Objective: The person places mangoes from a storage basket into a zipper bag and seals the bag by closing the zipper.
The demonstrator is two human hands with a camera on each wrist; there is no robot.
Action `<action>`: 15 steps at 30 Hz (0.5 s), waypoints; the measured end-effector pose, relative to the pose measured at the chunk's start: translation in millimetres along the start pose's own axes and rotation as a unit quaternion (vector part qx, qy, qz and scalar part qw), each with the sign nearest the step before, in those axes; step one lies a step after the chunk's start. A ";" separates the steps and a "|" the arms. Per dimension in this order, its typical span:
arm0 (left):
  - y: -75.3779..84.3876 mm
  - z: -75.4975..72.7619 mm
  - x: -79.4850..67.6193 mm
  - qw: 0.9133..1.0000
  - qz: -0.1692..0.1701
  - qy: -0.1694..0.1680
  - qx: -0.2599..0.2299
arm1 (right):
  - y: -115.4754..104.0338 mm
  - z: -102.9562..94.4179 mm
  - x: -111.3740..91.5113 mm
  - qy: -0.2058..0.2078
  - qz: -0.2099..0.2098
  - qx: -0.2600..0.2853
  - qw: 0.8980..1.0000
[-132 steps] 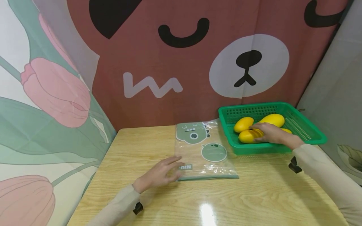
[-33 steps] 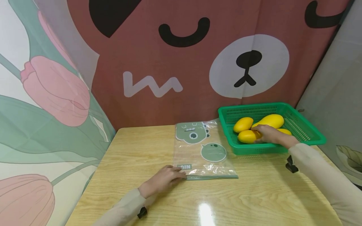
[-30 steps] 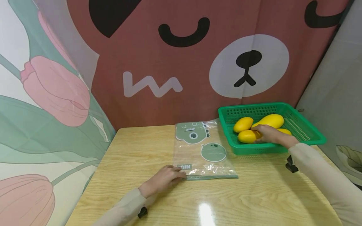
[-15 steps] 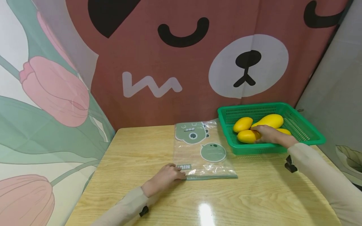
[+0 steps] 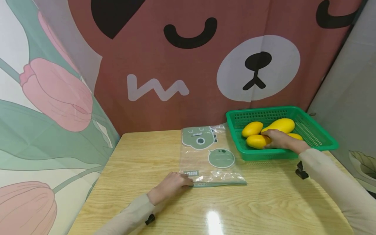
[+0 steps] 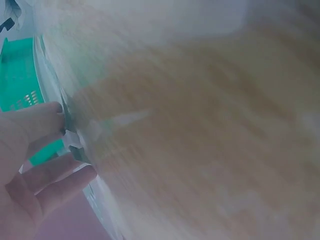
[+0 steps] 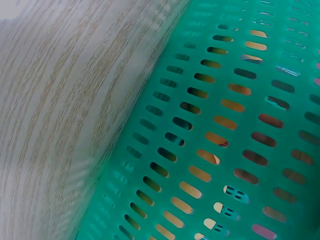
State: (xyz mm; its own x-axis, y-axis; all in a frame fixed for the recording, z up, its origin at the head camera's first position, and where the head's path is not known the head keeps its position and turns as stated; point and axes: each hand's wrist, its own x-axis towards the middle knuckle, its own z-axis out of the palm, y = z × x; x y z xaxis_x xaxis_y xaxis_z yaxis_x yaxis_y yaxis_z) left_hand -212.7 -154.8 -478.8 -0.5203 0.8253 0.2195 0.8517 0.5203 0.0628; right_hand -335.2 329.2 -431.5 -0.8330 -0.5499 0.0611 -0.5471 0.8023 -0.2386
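Observation:
A clear zip bag with green cartoon prints lies flat on the table. Its near left corner is between the fingers of my left hand, which pinches the zip edge. In the left wrist view, the fingers meet that edge. My right hand reaches into the green basket and grips the right end of the front yellow mango. Part of that fruit is covered by the hand. Beside it lie another mango and a larger one. Only the basket's slotted side shows in the right wrist view.
The wooden table carries both the bag and the basket, which stands at its back right, just right of the bag. A partly hidden mango lies behind the right wrist. A brown bear-print curtain hangs along the back.
Over the last few seconds my left hand has come down from spread fingers onto the bag's corner. My right hand has closed its grip on the front mango. The last second shows almost no motion.

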 end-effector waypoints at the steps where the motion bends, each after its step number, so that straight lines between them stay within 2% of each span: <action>1: 0.2 -0.5 0.2 1.000 0.003 -0.002 0.001 | -0.1 0.0 0.1 0.003 0.001 0.000 1.000; 8: -0.6 -0.6 0.3 1.000 0.015 -0.007 -0.001 | -1.3 -2.3 -1.4 0.014 0.002 0.004 1.000; 15: -2.2 -0.9 0.5 1.000 0.014 -0.003 -0.003 | -3.9 -5.5 -1.8 0.022 0.003 0.008 1.000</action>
State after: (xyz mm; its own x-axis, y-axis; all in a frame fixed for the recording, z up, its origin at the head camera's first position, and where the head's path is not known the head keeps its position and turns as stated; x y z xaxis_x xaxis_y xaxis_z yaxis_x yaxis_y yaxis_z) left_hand -214.8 -155.7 -478.0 -0.4973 0.8402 0.2162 0.8659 0.4963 0.0628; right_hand -332.1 328.4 -425.3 -0.8395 -0.5337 0.1018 -0.5406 0.8017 -0.2550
